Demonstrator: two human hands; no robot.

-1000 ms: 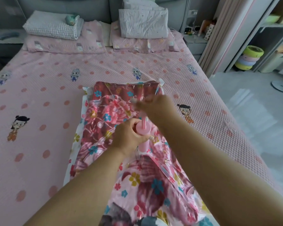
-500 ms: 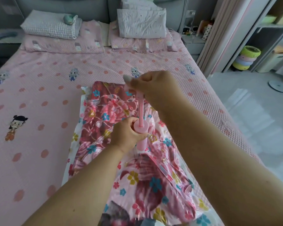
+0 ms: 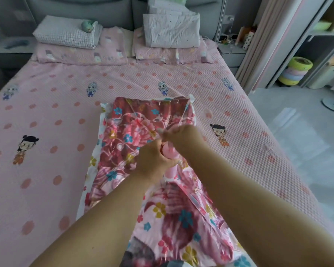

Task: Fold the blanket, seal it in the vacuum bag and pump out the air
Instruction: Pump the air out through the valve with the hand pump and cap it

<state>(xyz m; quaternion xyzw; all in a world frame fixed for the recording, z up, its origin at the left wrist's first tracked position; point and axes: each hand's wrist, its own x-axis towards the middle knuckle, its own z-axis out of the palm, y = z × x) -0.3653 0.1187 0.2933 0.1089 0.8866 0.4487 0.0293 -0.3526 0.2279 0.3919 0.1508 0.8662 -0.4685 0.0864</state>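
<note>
The right hand [image 3: 178, 134] has come down since half a second ago: then it held the handle high above the pink pump [image 3: 171, 161], with the thin rod drawn out, and now it sits just over the top of the pump body, so the rod is pushed in again. It is closed around the handle, though blur hides the fingers' exact hold. The left hand [image 3: 154, 160] has not moved; it grips the pump body and keeps it upright on the vacuum bag [image 3: 102, 139]. The floral blanket [image 3: 135, 120] lies folded inside this bag, under and all around the pump, on the pink bed cover [image 3: 52, 105]. I judge this as the end of one stroke of pumping. The plastic near the pump shows wrinkles and pulls against the blanket, yet it looks loose farther away, so probably many strokes remain.
</note>
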